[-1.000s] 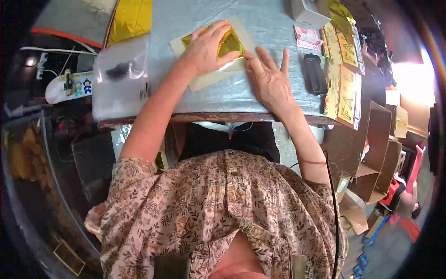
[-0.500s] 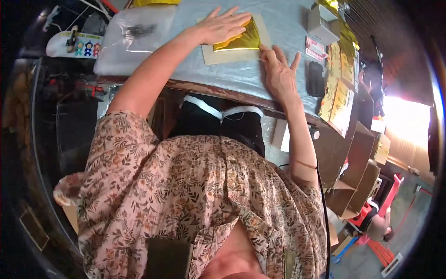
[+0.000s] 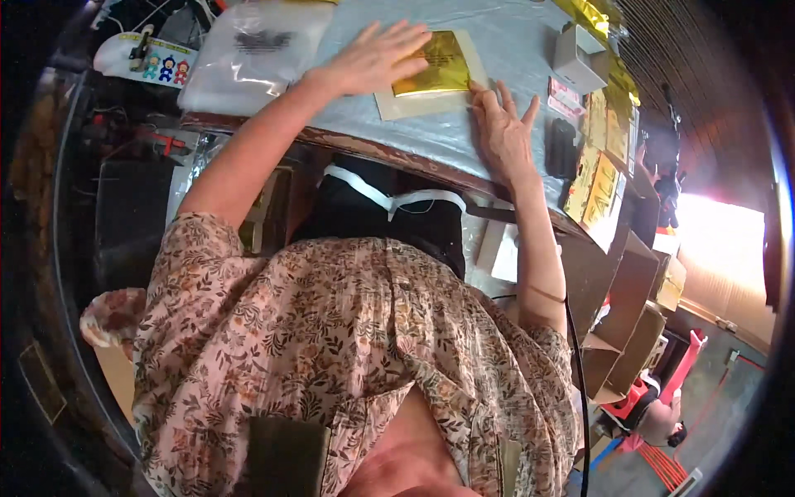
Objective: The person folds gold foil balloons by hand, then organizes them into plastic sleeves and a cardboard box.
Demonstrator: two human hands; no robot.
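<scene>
A shiny gold foil sheet lies flat on a larger beige card on the plastic-covered table. My left hand is open, palm down with fingers stretched, its fingertips over the sheet's left edge. Whether its palm touches the card cannot be made out. At the near right corner of the foil, my right hand pinches with thumb and forefinger while its other fingers stick up. The pinched bit itself is hidden by the fingertips.
Left of the card lies a stack of clear plastic bags. On the right stand a white open box, a dark oblong object and yellow-printed cartons. Cardboard boxes stand beyond the table's right edge; another person is farther off.
My left hand has slid left across the foil, so more of the gold surface shows. My right hand stays at the same corner. The whole view has shifted slightly.
</scene>
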